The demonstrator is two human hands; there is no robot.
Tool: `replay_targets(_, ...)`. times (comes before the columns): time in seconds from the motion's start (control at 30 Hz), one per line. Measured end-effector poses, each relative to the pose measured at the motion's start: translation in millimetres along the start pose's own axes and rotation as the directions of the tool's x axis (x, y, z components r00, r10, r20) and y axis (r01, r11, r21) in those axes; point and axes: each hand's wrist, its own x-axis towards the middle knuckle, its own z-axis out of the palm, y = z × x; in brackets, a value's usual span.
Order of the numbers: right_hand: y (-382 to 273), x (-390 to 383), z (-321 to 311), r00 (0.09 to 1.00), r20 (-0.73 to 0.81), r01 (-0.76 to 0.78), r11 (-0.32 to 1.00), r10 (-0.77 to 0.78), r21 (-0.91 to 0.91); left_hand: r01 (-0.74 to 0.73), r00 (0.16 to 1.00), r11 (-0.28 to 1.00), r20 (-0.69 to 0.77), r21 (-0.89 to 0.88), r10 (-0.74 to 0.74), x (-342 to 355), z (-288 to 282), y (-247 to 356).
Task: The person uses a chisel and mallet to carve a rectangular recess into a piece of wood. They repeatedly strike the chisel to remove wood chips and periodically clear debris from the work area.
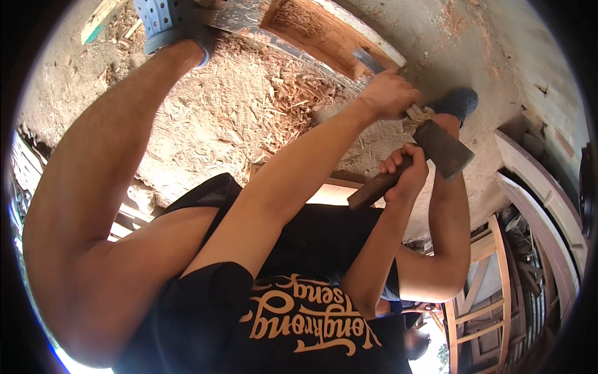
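Note:
My left hand (389, 95) is wrapped round the handle of a chisel, whose flat grey blade (367, 60) points into a hollowed wooden piece (333, 31). The pale, frayed handle end (416, 113) sticks out below my fist. My right hand (408, 174) grips the dark wooden handle of a mallet (443, 149). Its broad, blocky head is close beside the chisel's frayed end; whether they touch I cannot tell. Chips lie inside the hollow of the wooden piece.
Wood chips (296, 103) are heaped on the dirt floor between my feet, which wear blue clogs (165, 22). Curved-looking boards (548, 206) lean along the right wall. A wooden frame (479, 311) stands at the lower right, where another person (416, 343) partly shows.

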Motion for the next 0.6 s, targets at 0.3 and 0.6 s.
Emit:
replay_targets(0.3,-3.0,18.4,-5.7,0.992,-0.126,0.014,0.990,0.003,0.137,0.000,0.998,0.999,0.068,0.033,-0.003,6.4,6.1,1.1)
replay_targets(0.6,7.2,28.4,-0.8,0.995,-0.096,0.054,0.965,-0.030,0.256,0.027,0.999,0.999,0.018,0.023,-0.027,14.9,0.8,3.1)
